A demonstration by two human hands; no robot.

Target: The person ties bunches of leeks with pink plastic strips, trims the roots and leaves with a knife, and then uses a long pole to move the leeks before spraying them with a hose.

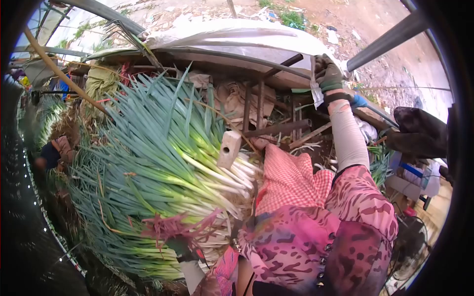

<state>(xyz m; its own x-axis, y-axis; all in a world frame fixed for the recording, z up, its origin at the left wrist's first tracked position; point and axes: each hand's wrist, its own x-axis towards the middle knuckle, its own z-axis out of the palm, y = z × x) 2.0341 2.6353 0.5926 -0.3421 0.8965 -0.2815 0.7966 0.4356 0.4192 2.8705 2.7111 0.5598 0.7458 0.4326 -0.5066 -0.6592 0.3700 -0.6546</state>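
One view only, from camera on your head; fisheye lens, dark round rim crops all corners; it looks forward and steeply down over your chest, pink patterned sleeves filling lower right; picture sits tilted, ground and dirt path running along top; close range, green onions (163,167) piled right under lens at left and centre; right hand (327,74) at arm's reach near top; left hand (180,245) low, near bottom edge; no second view to share scene.

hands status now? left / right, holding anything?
Left hand: gloved, low against the leek bundle; grip cannot be told.
Right hand: gloved, closed on a white strip.
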